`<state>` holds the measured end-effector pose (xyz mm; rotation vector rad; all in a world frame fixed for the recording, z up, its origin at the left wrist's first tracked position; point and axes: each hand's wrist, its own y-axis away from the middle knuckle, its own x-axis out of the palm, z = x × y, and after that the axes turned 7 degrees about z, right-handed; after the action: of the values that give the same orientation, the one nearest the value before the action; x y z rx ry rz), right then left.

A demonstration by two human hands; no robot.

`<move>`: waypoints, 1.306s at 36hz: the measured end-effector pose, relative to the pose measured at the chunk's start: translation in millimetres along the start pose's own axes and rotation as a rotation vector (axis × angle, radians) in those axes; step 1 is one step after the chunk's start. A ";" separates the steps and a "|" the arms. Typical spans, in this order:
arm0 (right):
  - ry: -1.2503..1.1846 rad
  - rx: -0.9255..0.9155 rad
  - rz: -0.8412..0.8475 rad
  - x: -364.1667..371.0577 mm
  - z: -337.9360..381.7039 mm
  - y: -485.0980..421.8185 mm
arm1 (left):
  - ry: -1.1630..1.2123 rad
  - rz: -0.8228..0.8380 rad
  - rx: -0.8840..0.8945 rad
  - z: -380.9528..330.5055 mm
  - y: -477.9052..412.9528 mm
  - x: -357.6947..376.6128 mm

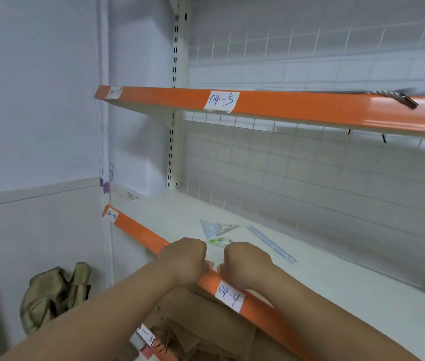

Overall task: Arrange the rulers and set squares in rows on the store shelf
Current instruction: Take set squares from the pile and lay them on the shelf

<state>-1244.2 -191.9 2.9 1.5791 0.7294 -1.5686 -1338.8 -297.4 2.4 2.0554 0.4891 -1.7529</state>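
Orange-edged shelf (336, 282), set squares (215, 227), ruler (271, 243)

**Item count.** Shelves with orange front edges: three, namely the upper shelf (284, 104), the middle shelf (336, 282) and the lower shelf (158, 354), which is only partly in view. Paper labels (221, 101): five, with two on the upper edge, two on the middle and one on the lower. Clear set squares (210, 227): two, overlapping. Ruler (271, 243): one. Green-printed piece (219, 241): one, kind unclear. Hands: two, the left hand (182, 259) and the right hand (245, 261). Olive bag (55, 295): one.
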 end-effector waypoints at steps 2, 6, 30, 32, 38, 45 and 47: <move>-0.002 0.012 -0.001 0.4 -5.8 -14.4 | -0.007 0.008 0.003 2.7 -11.6 -0.4; -0.007 0.039 -0.007 -0.6 -11.9 -40.3 | 0.016 0.004 0.003 12.5 -33.0 -3.4; 0.009 0.288 0.102 7.8 -16.3 -125.5 | -0.069 0.121 0.208 71.7 -140.6 -3.9; 0.012 0.315 0.156 6.7 -16.5 -128.2 | -0.064 0.120 0.238 73.7 -150.6 -5.2; -0.022 0.442 0.106 20.3 -28.0 -126.8 | -0.091 0.171 0.283 82.9 -186.6 7.1; -0.084 0.430 0.096 32.2 -29.4 -121.0 | -0.080 0.108 0.349 91.7 -213.8 21.9; -0.089 0.431 0.097 35.9 -27.5 -121.8 | -0.075 0.134 0.361 90.9 -221.0 23.8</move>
<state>-1328.4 -108.5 -50.1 1.8015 0.2688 -1.7918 -1523.6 -153.0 -49.3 2.1861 0.0087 -1.9393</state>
